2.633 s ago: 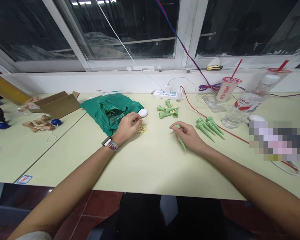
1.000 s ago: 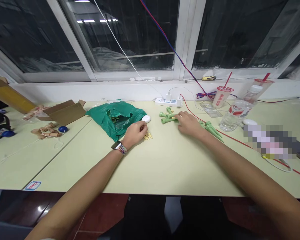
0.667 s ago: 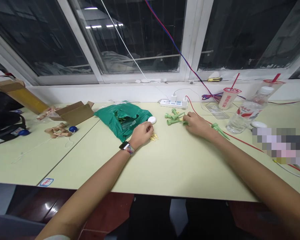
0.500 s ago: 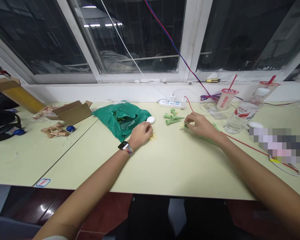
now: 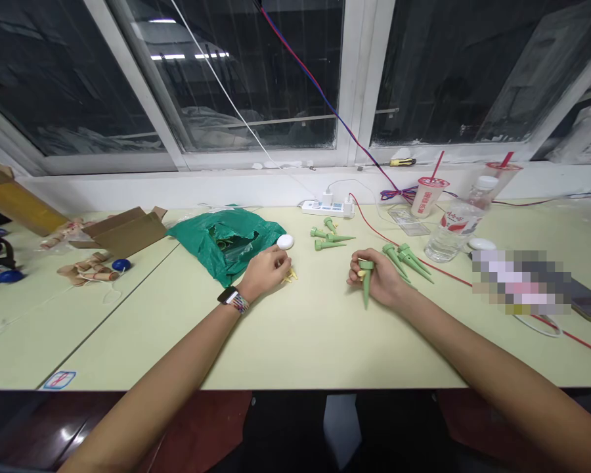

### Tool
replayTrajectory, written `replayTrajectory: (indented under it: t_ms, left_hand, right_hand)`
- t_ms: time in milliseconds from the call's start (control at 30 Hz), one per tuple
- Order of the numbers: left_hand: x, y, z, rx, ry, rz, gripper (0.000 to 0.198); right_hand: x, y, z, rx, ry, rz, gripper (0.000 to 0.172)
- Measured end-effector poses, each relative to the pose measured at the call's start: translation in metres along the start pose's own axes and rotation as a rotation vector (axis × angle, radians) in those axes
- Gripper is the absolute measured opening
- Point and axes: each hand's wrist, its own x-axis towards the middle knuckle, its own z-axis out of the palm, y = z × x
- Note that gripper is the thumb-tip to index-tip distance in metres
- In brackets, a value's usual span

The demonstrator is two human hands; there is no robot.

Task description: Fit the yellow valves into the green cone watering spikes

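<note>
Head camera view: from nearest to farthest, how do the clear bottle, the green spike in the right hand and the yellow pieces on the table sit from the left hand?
From the left hand:
1. Yellow pieces: just beside it.
2. Green spike: to its right, in the right hand.
3. Clear bottle: farther right and back.

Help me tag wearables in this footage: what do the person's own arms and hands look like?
Both hands, left hand and right hand, are ungloved. Just behind the left hand sits a smartwatch with a dark, rectangular face and a multicoloured, patterned band. Nothing worn shows on the right wrist. No sleeve is visible on either forearm.
</note>
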Motion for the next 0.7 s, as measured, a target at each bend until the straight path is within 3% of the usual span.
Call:
replayTrajectory:
  t_ms: [200,367,567,700]
  left_hand:
    - [0.001,0.001,-0.001,0.052,0.014,0.001,0.019]
    - [-0.006,0.022,-0.005,-0.028,0.116,0.125,0.018]
    - [-0.024,0.072,0.002,-0.26,-0.029,0.293,0.017]
    - [-0.029,0.087,0.009,-0.307,-0.101,0.33,0.021]
  right_hand:
    - [-0.001,0.009,0.007,-0.008,0.114,0.051,0.025]
    - [-0.003,0.015,0.012,-0.005,0.058,-0.001,0.018]
    - [-0.007,0.023,0.022,-0.043,-0.006,0.02,0.027]
    - [-0.011,0.029,0.029,-0.127,-0.063,0.013,0.032]
